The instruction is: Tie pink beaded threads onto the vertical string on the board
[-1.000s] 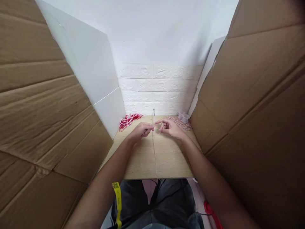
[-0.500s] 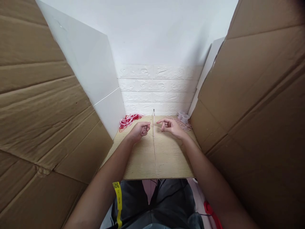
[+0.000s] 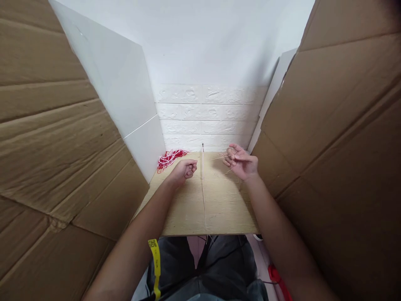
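My left hand [image 3: 184, 171] is closed in a pinch left of the taut pale cord [image 3: 203, 196] that runs down the middle of the board. A thin pale thread [image 3: 221, 157] stretches from my right hand [image 3: 244, 164] toward the left fingertips, fading from sight where it passes near the cord. The right hand is raised over the right side of the board, its thumb and fingers closed on the thread. A loose end hangs below those fingers. The cord's far end is at a small hook or nail [image 3: 202, 144] by the wall.
Red and white string [image 3: 171, 159] lies heaped at the board's back left corner. The wooden board [image 3: 178, 213] meets a white brick-patterned wall [image 3: 181, 112]. Cardboard sheets [image 3: 78, 167] stand close on both sides. A yellow tag strip [image 3: 155, 267] hangs below the front edge.
My right hand has moved right and slightly up, turning and drawing the thread out longer. It now covers the white plastic pieces at the back right. My left hand stays almost still.
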A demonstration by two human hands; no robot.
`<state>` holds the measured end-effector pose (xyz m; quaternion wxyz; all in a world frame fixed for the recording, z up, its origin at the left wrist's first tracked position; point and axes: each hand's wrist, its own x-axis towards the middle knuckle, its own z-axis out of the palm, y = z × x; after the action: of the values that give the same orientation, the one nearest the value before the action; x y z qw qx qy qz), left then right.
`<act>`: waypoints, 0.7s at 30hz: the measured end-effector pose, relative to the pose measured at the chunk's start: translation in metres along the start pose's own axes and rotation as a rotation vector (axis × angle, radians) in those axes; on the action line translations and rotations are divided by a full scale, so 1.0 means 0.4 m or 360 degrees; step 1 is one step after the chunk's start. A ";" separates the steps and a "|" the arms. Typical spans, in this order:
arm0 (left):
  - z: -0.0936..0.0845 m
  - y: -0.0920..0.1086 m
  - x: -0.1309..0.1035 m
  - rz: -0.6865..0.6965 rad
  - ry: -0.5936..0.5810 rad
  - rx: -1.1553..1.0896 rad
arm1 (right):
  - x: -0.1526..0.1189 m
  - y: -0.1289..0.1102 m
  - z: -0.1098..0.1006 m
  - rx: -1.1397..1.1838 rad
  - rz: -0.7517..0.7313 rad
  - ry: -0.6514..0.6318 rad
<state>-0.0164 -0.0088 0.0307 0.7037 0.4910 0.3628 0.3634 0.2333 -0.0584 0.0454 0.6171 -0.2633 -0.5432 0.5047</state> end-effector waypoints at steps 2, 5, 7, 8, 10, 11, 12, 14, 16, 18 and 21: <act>0.003 0.003 -0.004 0.0010 0.0017 0.0025 | -0.002 -0.006 -0.009 0.0068 -0.0070 0.0059; 0.002 0.003 -0.004 0.0017 0.0018 0.0053 | -0.006 -0.013 -0.024 0.0140 -0.0185 0.0080; -0.005 -0.002 0.000 0.0027 0.0015 0.0082 | -0.009 -0.015 -0.034 0.0071 -0.0240 0.0096; -0.009 -0.006 0.002 0.0041 0.0015 0.0118 | -0.009 -0.015 -0.038 0.0018 -0.0258 0.0122; -0.018 -0.013 0.006 0.0114 0.0022 0.0242 | -0.010 -0.013 -0.043 -0.0053 -0.0294 0.0196; -0.021 -0.016 0.007 0.0171 0.0024 0.0328 | -0.010 -0.011 -0.045 -0.0052 -0.0317 0.0225; -0.023 -0.017 0.007 0.0237 0.0025 0.0428 | -0.009 -0.008 -0.046 -0.0039 -0.0339 0.0243; -0.024 -0.019 0.006 0.0351 0.0015 0.0667 | -0.009 -0.004 -0.046 -0.0051 -0.0346 0.0247; -0.023 -0.020 0.005 0.0408 -0.0007 0.0929 | -0.010 -0.002 -0.047 -0.0145 -0.0297 0.0238; -0.022 -0.024 0.005 0.0402 -0.0029 0.1149 | -0.011 -0.003 -0.047 -0.0245 -0.0219 0.0238; -0.027 -0.037 0.008 0.0390 -0.0123 0.1334 | -0.010 -0.007 -0.047 -0.0250 -0.0080 0.0200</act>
<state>-0.0219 -0.0054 0.0136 0.4084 0.7867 0.3914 0.2471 0.2524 -0.0587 0.0411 0.6400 -0.3283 -0.5476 0.4274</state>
